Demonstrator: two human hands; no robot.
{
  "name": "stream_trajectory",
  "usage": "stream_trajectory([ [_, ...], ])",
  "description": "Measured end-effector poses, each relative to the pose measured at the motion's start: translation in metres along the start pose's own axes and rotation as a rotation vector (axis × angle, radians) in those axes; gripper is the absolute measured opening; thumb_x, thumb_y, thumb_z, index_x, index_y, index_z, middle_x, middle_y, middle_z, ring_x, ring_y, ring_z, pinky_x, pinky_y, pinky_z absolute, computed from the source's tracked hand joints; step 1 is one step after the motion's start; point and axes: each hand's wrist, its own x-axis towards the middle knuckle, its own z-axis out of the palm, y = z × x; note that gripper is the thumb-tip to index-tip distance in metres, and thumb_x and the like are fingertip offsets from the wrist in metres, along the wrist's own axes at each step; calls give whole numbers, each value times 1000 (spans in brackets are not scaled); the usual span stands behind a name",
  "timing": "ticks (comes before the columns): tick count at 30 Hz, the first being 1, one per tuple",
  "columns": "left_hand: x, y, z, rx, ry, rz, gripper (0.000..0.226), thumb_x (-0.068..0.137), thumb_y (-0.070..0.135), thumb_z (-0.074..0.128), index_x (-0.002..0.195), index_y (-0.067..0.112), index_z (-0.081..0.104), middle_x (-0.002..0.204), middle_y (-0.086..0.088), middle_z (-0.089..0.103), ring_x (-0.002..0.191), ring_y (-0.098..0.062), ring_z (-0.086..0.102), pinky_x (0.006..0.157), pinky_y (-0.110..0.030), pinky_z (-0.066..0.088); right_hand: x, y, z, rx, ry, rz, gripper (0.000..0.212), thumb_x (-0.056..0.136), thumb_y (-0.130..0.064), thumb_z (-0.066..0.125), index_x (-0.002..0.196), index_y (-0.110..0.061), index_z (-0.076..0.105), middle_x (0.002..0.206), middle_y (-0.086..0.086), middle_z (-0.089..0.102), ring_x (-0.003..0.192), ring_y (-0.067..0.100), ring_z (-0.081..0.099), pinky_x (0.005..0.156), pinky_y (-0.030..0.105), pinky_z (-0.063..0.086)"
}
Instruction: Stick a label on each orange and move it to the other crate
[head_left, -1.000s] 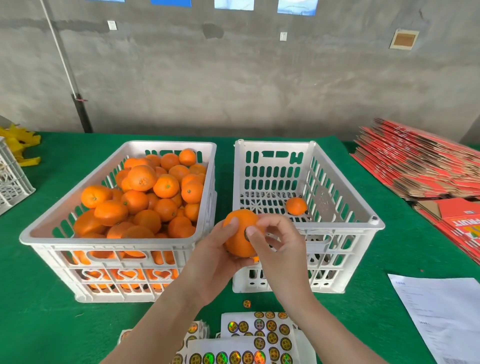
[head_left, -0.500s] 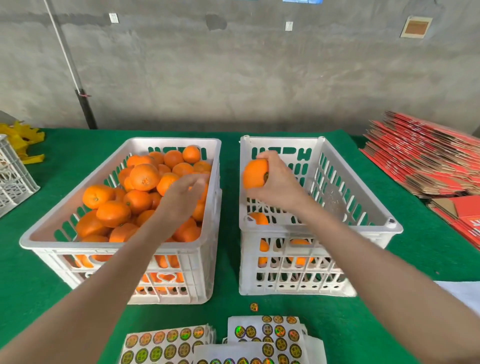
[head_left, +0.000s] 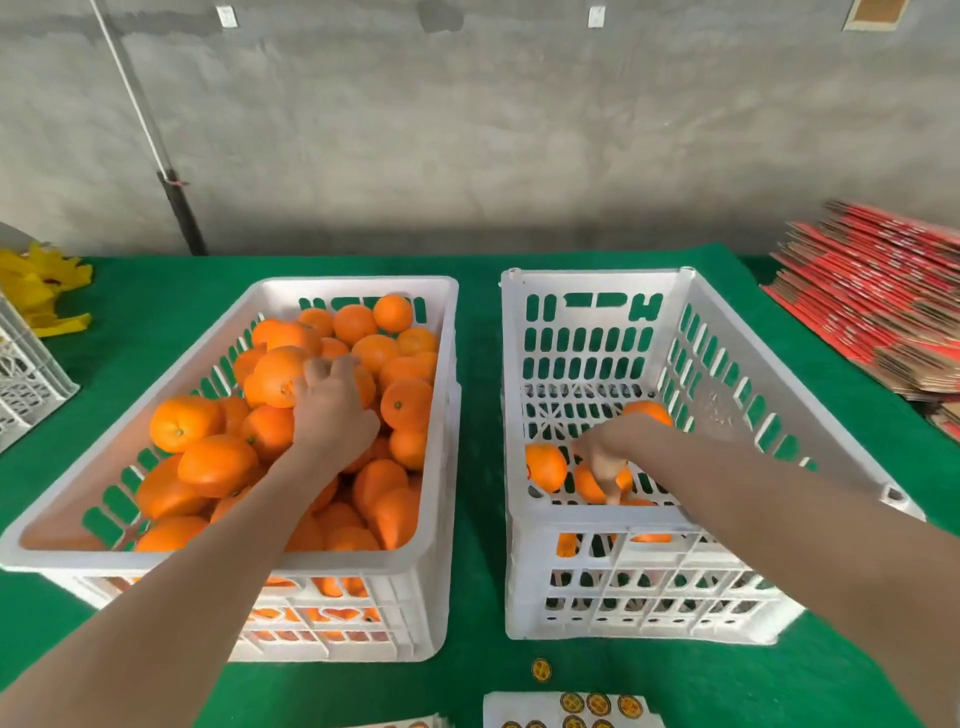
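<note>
A person stands at a green counter (head_left: 478, 691) with two white crates side by side. The full crate (head_left: 358, 283), at nine o'clock, is heaped with unlabelled oranges (head_left: 218, 462). The other crate (head_left: 592, 278), at three o'clock, holds only a few.

The left hand (head_left: 332, 415) reaches over the heap with its fingers spread wide on top of the fruit, the grip not closed on any one orange. The right hand (head_left: 605, 452) is low inside the other crate with its fingers pointing down against a labelled orange (head_left: 589, 486) near the six o'clock wall. Blur hides whether that grip has let go. Two more oranges lie there, one at nine o'clock (head_left: 545, 465) of the hand and one at one o'clock (head_left: 647, 410).

This looks like the overlap of two rounds: one orange being set down, the next being picked. The next move calls for the left hand to close on one orange and bring it toward six o'clock. There the label sheets (head_left: 571, 709) lie, with a loose label (head_left: 541, 669) beside them, for the right hand to peel from.
</note>
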Motion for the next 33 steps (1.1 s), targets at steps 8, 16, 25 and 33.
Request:
stream_trajectory([
  [8, 34, -13, 14, 751, -14, 239, 55, 81, 26, 63, 131, 23, 42, 136, -8, 46, 127, -30, 35, 103, -43, 32, -14, 5, -18, 300, 847, -57, 42, 88, -16, 56, 129, -10, 45, 121, 12, 51, 109, 30, 52, 82, 39, 46],
  [16, 35, -17, -14, 772, -33, 201, 61, 79, 47, 67, 128, 15, 50, 130, -14, 50, 121, -35, 40, 99, -44, 35, -123, -40, 13, 638, 1503, -692, 15, 88, -5, 51, 91, -5, 66, 79, -2, 62, 72, 7, 53, 70, 17, 47],
  [25, -67, 40, -71, -1086, -63, -72, 17, 89, 28, 62, 104, 21, 65, 105, -1, 64, 105, -26, 61, 69, -41, 58, -100, -82, 155, 210, 242, -468, 28, 94, -21, 51, 94, 5, 61, 84, 13, 58, 84, 28, 56, 79, 37, 49],
  [33, -178, 61, -80, -1429, -635, -177, 77, 41, 55, 89, 108, 29, 63, 109, -2, 69, 89, -18, 72, 58, -30, 57, -102, -91, 177, 264, 244, -493, 42, 84, -40, 62, 95, 1, 63, 91, 11, 59, 88, 29, 57, 77, 35, 49],
])
